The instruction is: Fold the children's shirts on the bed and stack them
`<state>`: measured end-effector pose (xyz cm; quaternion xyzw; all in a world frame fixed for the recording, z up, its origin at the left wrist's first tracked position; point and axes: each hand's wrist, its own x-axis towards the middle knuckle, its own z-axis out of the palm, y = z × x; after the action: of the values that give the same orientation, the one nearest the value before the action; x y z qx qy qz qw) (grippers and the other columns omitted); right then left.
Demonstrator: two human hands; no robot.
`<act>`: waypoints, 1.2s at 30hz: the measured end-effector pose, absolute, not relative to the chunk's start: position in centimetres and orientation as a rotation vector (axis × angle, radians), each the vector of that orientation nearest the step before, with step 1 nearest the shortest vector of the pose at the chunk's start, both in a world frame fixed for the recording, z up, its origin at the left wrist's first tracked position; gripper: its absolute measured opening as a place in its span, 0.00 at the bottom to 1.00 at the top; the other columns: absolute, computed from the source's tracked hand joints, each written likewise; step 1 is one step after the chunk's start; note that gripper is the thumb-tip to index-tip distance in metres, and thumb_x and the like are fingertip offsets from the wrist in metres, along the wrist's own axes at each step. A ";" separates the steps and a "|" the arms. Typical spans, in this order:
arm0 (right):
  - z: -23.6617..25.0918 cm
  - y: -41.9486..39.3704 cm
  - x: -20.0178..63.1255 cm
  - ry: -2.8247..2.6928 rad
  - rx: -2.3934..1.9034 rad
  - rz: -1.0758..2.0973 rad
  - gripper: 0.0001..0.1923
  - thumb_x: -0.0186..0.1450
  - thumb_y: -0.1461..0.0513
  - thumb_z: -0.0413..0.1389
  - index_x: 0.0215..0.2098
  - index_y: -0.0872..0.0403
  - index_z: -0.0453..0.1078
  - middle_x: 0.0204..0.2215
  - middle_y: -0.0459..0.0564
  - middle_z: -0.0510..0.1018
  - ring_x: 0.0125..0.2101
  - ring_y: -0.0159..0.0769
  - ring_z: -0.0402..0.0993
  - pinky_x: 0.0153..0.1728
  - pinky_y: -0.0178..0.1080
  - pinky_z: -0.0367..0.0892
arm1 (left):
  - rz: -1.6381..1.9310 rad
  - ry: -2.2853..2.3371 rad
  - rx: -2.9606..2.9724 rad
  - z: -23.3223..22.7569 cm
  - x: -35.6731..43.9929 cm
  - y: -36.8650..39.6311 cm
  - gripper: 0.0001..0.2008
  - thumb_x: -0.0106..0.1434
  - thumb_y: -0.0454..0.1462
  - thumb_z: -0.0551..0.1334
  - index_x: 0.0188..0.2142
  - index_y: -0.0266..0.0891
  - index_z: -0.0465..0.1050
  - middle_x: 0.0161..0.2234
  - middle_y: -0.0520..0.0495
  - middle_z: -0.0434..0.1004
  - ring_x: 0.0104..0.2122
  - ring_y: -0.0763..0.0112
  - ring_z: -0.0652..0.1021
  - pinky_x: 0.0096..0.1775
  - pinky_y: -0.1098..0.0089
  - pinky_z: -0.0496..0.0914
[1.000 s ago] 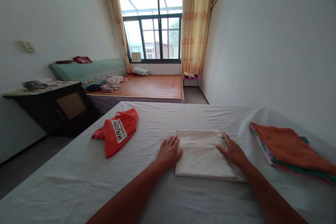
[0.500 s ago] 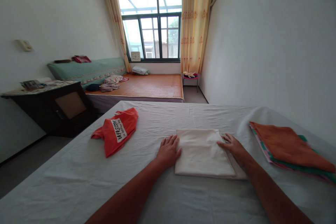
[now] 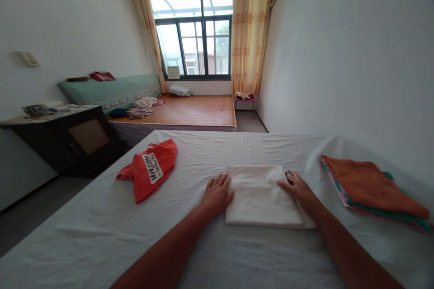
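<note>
Two hands lie flat, fingers loosely apart: left hand [image 3: 217, 194] and right hand [image 3: 296, 189] flank the folded cream cloth [image 3: 261, 195]. Pressing evenly would probably keep edges straight.

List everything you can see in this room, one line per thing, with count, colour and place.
folded cloth: 1, cream, on the near bed between the two hands
T-shirt: 1, orange-red with a white label, crumpled on the near bed, left
stack of folded cloths: 1, orange on top, green and pink below, right edge of the near bed
bed sheet: 1, white, covering the near bed
far bed: 1, brown mat, under the window, loose clothes on it
cabinet: 1, dark, by the left wall
stool: 1, pink top, by the curtain
curtains: 2, yellow, either side of the window
left hand: flat at the cloth's left edge
right hand: flat at the cloth's right edge
</note>
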<state>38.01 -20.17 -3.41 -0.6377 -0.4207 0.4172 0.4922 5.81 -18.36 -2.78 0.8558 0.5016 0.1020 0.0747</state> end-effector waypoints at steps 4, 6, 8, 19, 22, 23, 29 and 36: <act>-2.1 -20.9 37.9 -0.970 -1.347 1.414 0.36 0.52 0.55 0.66 0.56 0.56 0.65 0.48 0.60 0.78 0.42 0.52 0.78 0.42 0.49 0.74 | 0.297 1.503 2.566 -2.7 5.7 -18.4 0.28 0.69 0.47 0.47 0.65 0.40 0.56 0.67 0.44 0.52 0.66 0.59 0.55 0.64 0.53 0.48; -1.6 -21.2 37.9 -0.974 -1.308 1.511 0.31 0.53 0.55 0.66 0.53 0.56 0.68 0.42 0.58 0.81 0.39 0.51 0.80 0.40 0.49 0.75 | 0.289 1.503 2.561 -2.6 5.7 -18.4 0.28 0.69 0.47 0.47 0.65 0.39 0.56 0.67 0.44 0.52 0.66 0.59 0.55 0.64 0.53 0.48; -1.3 -21.4 37.9 -0.986 -1.301 1.524 0.30 0.53 0.55 0.66 0.52 0.55 0.68 0.40 0.56 0.82 0.38 0.51 0.80 0.39 0.49 0.75 | 0.291 1.503 2.562 -2.5 5.7 -18.4 0.28 0.69 0.47 0.47 0.65 0.39 0.56 0.67 0.44 0.52 0.66 0.59 0.55 0.64 0.53 0.48; -1.1 -21.8 37.0 -1.188 -1.421 1.326 0.30 0.57 0.51 0.62 0.54 0.55 0.67 0.43 0.55 0.81 0.41 0.48 0.79 0.39 0.45 0.74 | 0.314 1.496 2.577 -3.1 5.7 -18.1 0.29 0.68 0.47 0.48 0.65 0.40 0.55 0.67 0.44 0.53 0.66 0.59 0.54 0.64 0.52 0.48; -0.9 -21.8 36.7 -1.125 -1.369 1.384 0.31 0.57 0.52 0.62 0.56 0.53 0.64 0.43 0.55 0.80 0.40 0.47 0.79 0.38 0.44 0.74 | 0.304 1.499 2.569 -2.9 5.7 -18.3 0.28 0.68 0.47 0.48 0.65 0.39 0.56 0.67 0.44 0.53 0.66 0.59 0.54 0.64 0.52 0.49; -0.7 -21.8 36.7 -1.100 -1.351 1.405 0.32 0.57 0.52 0.63 0.57 0.53 0.63 0.43 0.55 0.81 0.38 0.47 0.79 0.38 0.44 0.74 | 0.300 1.500 2.565 -2.8 5.7 -18.3 0.28 0.68 0.47 0.48 0.65 0.39 0.56 0.67 0.44 0.53 0.66 0.59 0.54 0.64 0.52 0.49; 0.6 -22.2 37.5 -1.083 -1.282 1.405 0.35 0.55 0.54 0.65 0.57 0.53 0.61 0.46 0.56 0.79 0.38 0.46 0.79 0.37 0.44 0.75 | 0.323 1.474 2.579 -2.6 5.6 -18.4 0.27 0.69 0.47 0.47 0.64 0.42 0.57 0.67 0.45 0.54 0.66 0.59 0.55 0.64 0.52 0.49; -0.1 -22.2 36.2 -1.074 -1.293 1.345 0.35 0.56 0.54 0.64 0.58 0.51 0.58 0.47 0.56 0.78 0.41 0.47 0.79 0.39 0.45 0.75 | 0.322 1.477 2.578 -2.8 5.6 -18.3 0.26 0.69 0.47 0.48 0.64 0.43 0.58 0.66 0.46 0.55 0.65 0.59 0.55 0.64 0.52 0.49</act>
<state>36.22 -22.18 -0.15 -0.5287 -0.4392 0.5498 0.4746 5.59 -18.28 -2.75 0.8602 0.4927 0.1074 0.0763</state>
